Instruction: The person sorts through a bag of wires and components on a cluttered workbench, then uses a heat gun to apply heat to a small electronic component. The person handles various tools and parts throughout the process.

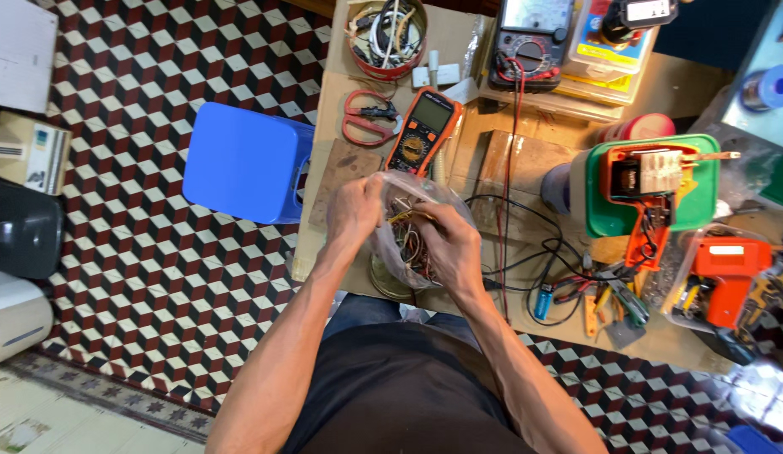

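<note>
Clear plastic bag (406,231) full of tangled coloured wires sits between both hands, held just above the near edge of the tabletop (484,160), toward its left end. Left hand (354,210) grips the bag's left side, fingers curled around the plastic near its mouth. Right hand (449,242) is closed on the bag's right side, with fingertips pinching at the opening where some yellow and red wire ends show; whether they hold a wire or only the plastic cannot be told. A round metal lid or tin (390,284) lies under the bag at the tabletop's near edge.

Just beyond the bag lies an orange multimeter (421,130), tilted, with red-handled scissors (366,116) to its left. At the far edge stands a red round tin (387,38) holding coiled cables, and next to it a black analogue meter (530,46). Black and red leads trail from there toward the near edge. Toward the right end sits a green tray (703,197) carrying an opened orange tool, and an orange drill-shaped tool (728,269) lies near the right corner. A blue plastic stool (244,164) stands on the patterned tile floor beside the tabletop's left edge.
</note>
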